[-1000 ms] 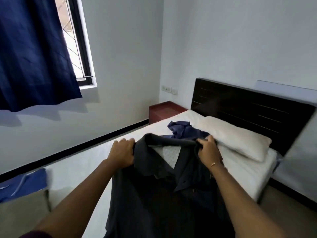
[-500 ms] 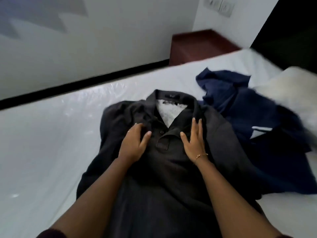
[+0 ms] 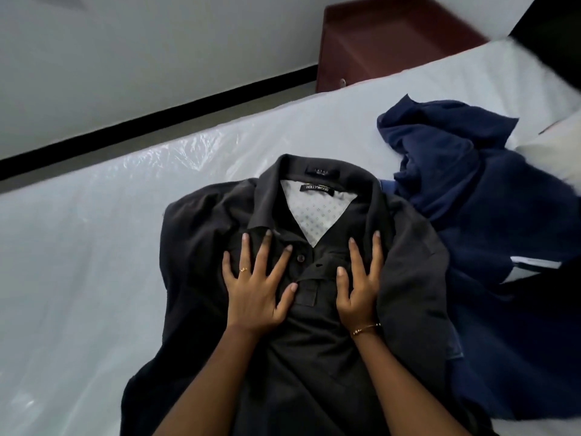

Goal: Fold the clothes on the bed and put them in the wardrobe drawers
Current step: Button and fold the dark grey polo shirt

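The left hand is lying flat on the chest of the dark grey polo shirt, its fingers spread wide and straight, pressing the cloth just left of the button placket; a thin ring is showing on one finger. The right hand is lying flat on the other side of the placket, fingers straight and close together, pointing toward the collar, with a thin bracelet sitting at the wrist. Neither hand is gripping anything; both palms are resting on the fabric, with the buttoned strip running between them.

In the head view, the polo shirt is lying face up on the white bed, collar toward the far edge of the mattress and hem running out of the bottom of the frame under the forearms. The collar is standing open, showing a pale patterned inner lining and a black label reading HOLLYWOOD. The shirt's shoulders and sleeves are bunching in loose folds on both sides. A crumpled navy garment is lying just to the right, touching and partly tucked under the grey shirt's right shoulder. A white pillow is showing at the right edge. Beyond the bed, a reddish-brown bedside cabinet is standing against the white wall, which is carrying a black skirting strip.
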{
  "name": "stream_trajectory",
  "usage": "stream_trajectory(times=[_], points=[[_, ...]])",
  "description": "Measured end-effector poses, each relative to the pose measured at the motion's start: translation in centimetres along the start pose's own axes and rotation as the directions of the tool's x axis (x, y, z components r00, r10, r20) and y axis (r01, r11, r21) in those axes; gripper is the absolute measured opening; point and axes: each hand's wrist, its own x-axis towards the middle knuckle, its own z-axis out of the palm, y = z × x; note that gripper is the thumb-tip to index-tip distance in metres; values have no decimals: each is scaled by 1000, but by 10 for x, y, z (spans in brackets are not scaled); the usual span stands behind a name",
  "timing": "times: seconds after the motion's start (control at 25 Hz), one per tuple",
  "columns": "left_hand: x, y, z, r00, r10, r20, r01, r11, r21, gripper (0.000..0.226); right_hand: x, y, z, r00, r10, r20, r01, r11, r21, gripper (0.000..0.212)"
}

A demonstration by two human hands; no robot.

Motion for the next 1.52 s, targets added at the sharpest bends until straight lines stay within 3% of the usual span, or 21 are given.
stream_trajectory(times=[0.4, 0.56, 0.68, 0.8, 0.88, 0.96, 1.08, 1.16, 1.2, 1.28, 1.44, 1.52], points=[[23, 8, 8, 991, 5, -134, -16, 996, -84, 48, 20, 16, 3, 996, -28, -89, 16, 992, -128, 55], [17, 4, 1, 957, 123, -263, -181, 961, -208, 45, 11, 5, 5, 979, -111, -169, 86, 985, -151, 59], [26, 6, -11, 935, 162, -317, -283, 877, -389, 44, 4, -15, 0, 934, -137, -331, 75, 978, -193, 42], [47, 16, -22, 955, 104, -276, -239, 824, -513, 42, -11, -53, 11, 876, 13, -482, -101, 982, -157, 27], [53, 22, -22, 972, 37, -230, -172, 783, -598, 23, -11, -68, 22, 879, 115, -462, -216, 961, -172, 22], [52, 26, -18, 975, -78, -207, -99, 685, -722, 14, -3, -69, 28, 895, 64, -441, -211, 933, -291, 17], [49, 22, -23, 972, -158, -173, -71, 506, -860, 17, 7, -73, 33, 920, -31, -390, -161, 878, -450, 20], [52, 16, -27, 986, -143, -81, -19, 391, -920, 23, 12, -77, 33, 942, 117, -314, -250, 870, -424, 36], [54, 13, -26, 988, -122, -93, -33, 424, -905, 25, 16, -76, 34, 941, 199, -275, -298, 871, -391, 47], [55, 14, -21, 980, -82, -183, -102, 584, -806, 21, 21, -72, 34, 927, 262, -268, -349, 862, -366, 55], [56, 19, -15, 981, -41, -192, -88, 783, -615, 22, 21, -63, 42, 903, 316, -290, -405, 853, -331, 36], [56, 19, -14, 981, -36, -191, -81, 819, -568, 22, 19, -62, 43, 900, 309, -307, -394, 879, -269, 24]])
